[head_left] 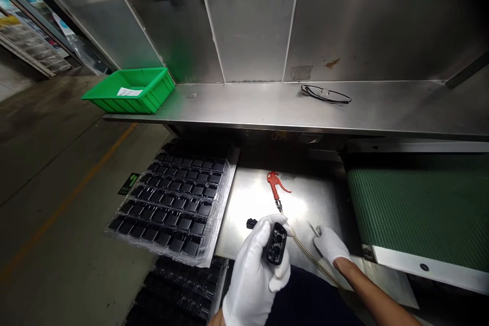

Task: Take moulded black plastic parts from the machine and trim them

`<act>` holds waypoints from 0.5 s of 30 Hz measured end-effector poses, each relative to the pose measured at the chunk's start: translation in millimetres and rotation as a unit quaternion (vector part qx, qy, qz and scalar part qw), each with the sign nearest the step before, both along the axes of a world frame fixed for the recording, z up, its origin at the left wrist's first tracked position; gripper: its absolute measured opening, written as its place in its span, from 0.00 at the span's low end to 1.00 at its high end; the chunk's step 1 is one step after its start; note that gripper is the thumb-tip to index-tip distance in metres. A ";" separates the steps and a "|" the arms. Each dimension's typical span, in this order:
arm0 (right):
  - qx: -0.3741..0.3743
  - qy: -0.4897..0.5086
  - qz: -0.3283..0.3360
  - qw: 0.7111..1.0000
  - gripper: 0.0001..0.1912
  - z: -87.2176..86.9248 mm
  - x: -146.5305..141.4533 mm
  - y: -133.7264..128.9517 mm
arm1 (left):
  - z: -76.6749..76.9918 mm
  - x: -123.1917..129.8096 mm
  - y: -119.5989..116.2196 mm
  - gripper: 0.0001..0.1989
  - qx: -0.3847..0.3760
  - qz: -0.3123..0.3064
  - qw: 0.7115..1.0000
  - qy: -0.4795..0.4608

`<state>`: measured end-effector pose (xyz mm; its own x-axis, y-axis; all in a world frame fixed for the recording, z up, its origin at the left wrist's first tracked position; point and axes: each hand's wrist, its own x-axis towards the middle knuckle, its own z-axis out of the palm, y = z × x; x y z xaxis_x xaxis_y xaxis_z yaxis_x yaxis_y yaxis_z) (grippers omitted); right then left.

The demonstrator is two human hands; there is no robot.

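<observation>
My left hand (256, 271), in a white glove, grips a small black plastic housing (276, 243) with its hollow, round-chambered side turned up. My right hand (331, 244), also gloved in white, is low over the steel worktop (244, 198), closed on a thin pointed tool (312, 227) whose exact kind I cannot make out. Another small black part (251, 223) lies just beyond my left hand, partly hidden by it. A red air blow gun (274, 183) rests on the worktop, and its hose (311, 257) runs between my hands toward me.
Clear plastic trays (168, 214) of black parts stand at left, with more stacked trays (179, 285) below. A green conveyor belt (416, 214) lies at right. The steel shelf (237, 104) above bears a green bin (153, 97) and glasses (326, 94).
</observation>
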<state>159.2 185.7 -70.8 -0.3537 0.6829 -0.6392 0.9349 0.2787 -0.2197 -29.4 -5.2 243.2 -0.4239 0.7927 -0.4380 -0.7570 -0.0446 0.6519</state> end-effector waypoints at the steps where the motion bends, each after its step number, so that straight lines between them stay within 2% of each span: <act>1: 0.001 -0.001 -0.001 1.000 0.03 -1.0 -0.2 0.2 | -0.4 0.2 0.8 0.19 -0.003 -0.001 1.000 -0.009; 6: 0.004 0.003 -0.009 1.000 0.02 -2.9 -2.1 0.3 | 0.1 1.0 2.8 0.18 -0.019 0.003 1.000 -0.018; 11: 0.001 0.012 -0.024 1.000 0.04 6.3 -3.0 -1.9 | 4.2 2.0 3.2 0.18 -0.022 0.003 1.000 -0.004; 15: -0.008 0.033 -0.029 0.999 0.03 23.3 -5.2 -3.4 | 0.6 -0.8 3.4 0.17 0.006 -0.018 0.993 -0.118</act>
<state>154.0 182.3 -47.5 -0.3557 0.6932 -0.6268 0.9327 0.2208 -0.2850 -30.3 -1.8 243.8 -0.2823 0.8111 -0.5123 -0.8896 -0.0215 0.4563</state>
